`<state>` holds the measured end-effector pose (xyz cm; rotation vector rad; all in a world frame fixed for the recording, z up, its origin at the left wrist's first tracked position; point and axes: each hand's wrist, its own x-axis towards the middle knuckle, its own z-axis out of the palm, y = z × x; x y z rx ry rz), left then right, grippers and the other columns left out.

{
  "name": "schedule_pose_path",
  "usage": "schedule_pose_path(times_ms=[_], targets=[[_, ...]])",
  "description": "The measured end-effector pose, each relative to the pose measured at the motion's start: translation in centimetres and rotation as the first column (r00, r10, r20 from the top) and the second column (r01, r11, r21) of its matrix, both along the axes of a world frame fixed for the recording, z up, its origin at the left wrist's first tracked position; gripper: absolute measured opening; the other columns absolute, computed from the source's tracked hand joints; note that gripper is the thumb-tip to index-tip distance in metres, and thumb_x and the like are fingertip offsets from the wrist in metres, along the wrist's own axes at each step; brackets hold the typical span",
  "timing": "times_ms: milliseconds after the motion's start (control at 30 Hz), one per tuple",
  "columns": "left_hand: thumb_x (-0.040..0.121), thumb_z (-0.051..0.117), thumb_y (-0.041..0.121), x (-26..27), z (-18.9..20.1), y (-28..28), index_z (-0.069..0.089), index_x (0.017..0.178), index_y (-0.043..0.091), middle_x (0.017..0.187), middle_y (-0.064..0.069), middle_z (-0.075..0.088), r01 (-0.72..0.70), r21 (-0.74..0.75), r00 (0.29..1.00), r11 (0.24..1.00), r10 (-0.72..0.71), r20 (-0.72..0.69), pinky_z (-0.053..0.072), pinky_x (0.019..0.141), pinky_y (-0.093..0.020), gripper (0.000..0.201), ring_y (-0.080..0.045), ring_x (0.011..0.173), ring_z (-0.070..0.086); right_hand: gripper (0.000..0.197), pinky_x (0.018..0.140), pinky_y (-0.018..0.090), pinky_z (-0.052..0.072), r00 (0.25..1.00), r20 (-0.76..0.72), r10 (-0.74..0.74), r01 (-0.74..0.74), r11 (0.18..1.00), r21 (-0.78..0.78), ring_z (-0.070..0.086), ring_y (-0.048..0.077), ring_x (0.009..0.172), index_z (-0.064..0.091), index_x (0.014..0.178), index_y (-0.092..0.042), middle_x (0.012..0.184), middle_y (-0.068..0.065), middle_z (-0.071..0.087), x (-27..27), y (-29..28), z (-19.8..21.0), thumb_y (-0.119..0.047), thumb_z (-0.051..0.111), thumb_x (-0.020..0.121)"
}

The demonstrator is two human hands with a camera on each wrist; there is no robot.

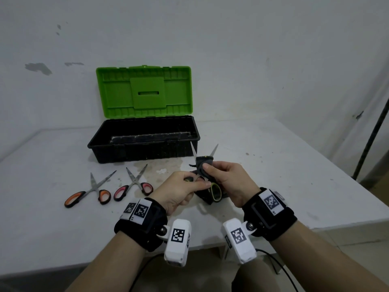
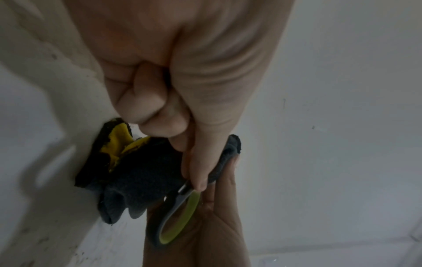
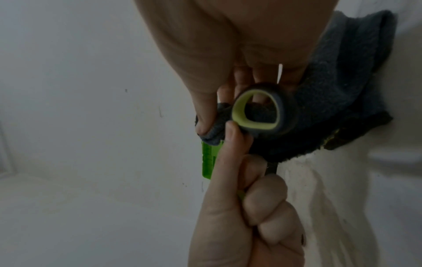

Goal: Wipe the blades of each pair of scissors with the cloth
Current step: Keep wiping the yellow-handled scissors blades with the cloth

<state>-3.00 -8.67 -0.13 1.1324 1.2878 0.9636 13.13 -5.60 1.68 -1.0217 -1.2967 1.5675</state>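
My left hand [image 1: 195,183] grips one handle of the green-handled scissors [image 1: 215,191], held just above the table with the blades spread and pointing away from me. My right hand [image 1: 208,168] pinches the dark grey cloth [image 1: 202,165] around the blades near the pivot; both blade tips stick out beyond it. In the left wrist view my left hand [image 2: 180,153] has curled fingers, its thumb lying along the handle above the green loop [image 2: 180,220]. The right wrist view has my right hand [image 3: 219,108] squeezing the cloth [image 3: 342,108] behind the green loop [image 3: 258,112].
Orange-handled scissors [image 1: 88,192] and pink-handled scissors [image 1: 134,184] lie with blades spread on the white table [image 1: 294,175], left of my hands. A black toolbox [image 1: 145,148] with its green lid [image 1: 145,91] raised stands behind them against the wall.
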Motion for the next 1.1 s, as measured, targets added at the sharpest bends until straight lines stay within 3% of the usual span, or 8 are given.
schedule_pose_path(times_ms=[100, 233, 400, 567, 733, 833, 933, 1100], targets=[[0.086, 0.079, 0.024, 0.0, -0.3, 0.1, 0.062, 0.069, 0.019, 0.055, 0.003, 0.038, -0.011, 0.005, 0.999, 1.0, 0.011, -0.047, 0.013, 0.042, -0.023, 0.024, -0.01, 0.042, 0.025, 0.009, 0.041, 0.016, 0.043, 0.999, 0.048, -0.015, 0.015, 1.0, 0.003, 0.062, 0.01, 0.047, 0.067, 0.079, -0.012, 0.062, 0.002, 0.068, 0.0, 0.0, 0.0, -0.015, 0.07, 0.087], [0.083, 0.082, 0.03, -0.3, -1.1, 0.4, 0.062, 0.054, 0.024, 0.046, 0.005, 0.038, -0.037, 0.015, 0.99, 0.999, 0.038, -0.137, 0.015, 0.042, -0.022, 0.036, -0.011, 0.041, 0.025, 0.011, 0.044, 0.018, 0.046, 0.998, 0.05, -0.027, 0.028, 0.999, -0.021, 0.064, 0.014, 0.051, 0.066, 0.077, -0.013, 0.067, 0.006, 0.07, -0.4, 0.0, -0.6, -0.012, 0.071, 0.087], [0.084, 0.081, 0.027, -0.4, -1.2, 0.4, 0.065, 0.067, 0.013, 0.04, 0.013, 0.046, -0.026, 0.023, 0.982, 0.999, 0.03, -0.186, 0.023, 0.035, -0.016, 0.027, -0.004, 0.033, 0.033, 0.011, 0.068, 0.034, 0.058, 0.996, -0.026, -0.088, 0.086, 0.993, -0.079, 0.069, 0.028, 0.075, 0.069, 0.091, -0.001, 0.095, 0.024, 0.072, -0.9, -0.1, -2.1, -0.011, 0.071, 0.086], [0.082, 0.083, 0.022, -0.2, -1.2, 0.7, 0.064, 0.094, 0.008, 0.053, 0.009, 0.053, -0.157, 0.087, 0.977, 0.984, 0.168, -0.129, 0.028, 0.036, -0.015, 0.027, -0.001, 0.035, 0.038, 0.01, 0.056, 0.027, 0.053, 0.97, -0.117, -0.213, 0.195, 0.97, -0.144, 0.066, 0.023, 0.069, 0.064, 0.08, -0.009, 0.091, 0.02, 0.072, -1.0, -0.4, -3.1, -0.013, 0.07, 0.087], [0.087, 0.078, 0.035, 0.2, -1.6, 0.8, 0.068, 0.107, 0.01, 0.086, -0.011, 0.073, -0.302, 0.085, 0.953, 0.949, 0.298, 0.054, 0.053, 0.053, -0.026, 0.033, -0.018, 0.061, 0.067, 0.012, 0.056, 0.028, 0.054, 0.94, -0.183, -0.286, 0.267, 0.956, -0.124, 0.069, 0.024, 0.07, 0.065, 0.098, -0.006, 0.089, 0.015, 0.074, -1.3, -0.3, -2.7, -0.014, 0.068, 0.089], [0.094, 0.065, 0.049, 1.6, -1.9, 0.9, 0.068, 0.107, 0.012, 0.079, -0.012, 0.075, -0.407, 0.049, 0.903, 0.912, 0.394, 0.171, 0.061, 0.064, -0.035, 0.039, -0.028, 0.07, 0.075, 0.017, 0.063, 0.031, 0.056, 0.934, -0.211, -0.289, 0.272, 0.956, -0.107, 0.07, 0.023, 0.074, 0.066, 0.103, -0.004, 0.092, 0.016, 0.075, -1.8, -0.5, -2.7, -0.015, 0.068, 0.09], [0.096, 0.059, 0.052, 2.4, -2.0, 1.2, 0.053, 0.113, 0.01, 0.074, -0.011, 0.072, -0.558, 0.066, 0.825, 0.827, 0.544, 0.153, 0.06, 0.056, -0.036, 0.046, -0.027, 0.065, 0.073, 0.018, 0.062, 0.032, 0.055, 0.925, -0.244, -0.293, 0.272, 0.955, -0.115, 0.071, 0.026, 0.077, 0.065, 0.104, -0.003, 0.095, 0.019, 0.074, -2.6, -0.8, -2.9, -0.014, 0.066, 0.091], [0.096, 0.051, 0.059, 2.7, -1.8, 1.6, 0.041, 0.114, 0.014, 0.082, -0.008, 0.071, -0.637, 0.156, 0.768, 0.755, 0.639, 0.044, 0.061, 0.07, -0.046, 0.049, -0.025, 0.072, 0.069, 0.013, 0.055, 0.033, 0.053, 0.923, -0.287, -0.258, 0.223, 0.963, -0.148, 0.066, 0.028, 0.068, 0.061, 0.097, -0.004, 0.089, 0.021, 0.071, -3.0, -0.8, -2.4, -0.015, 0.066, 0.092]])
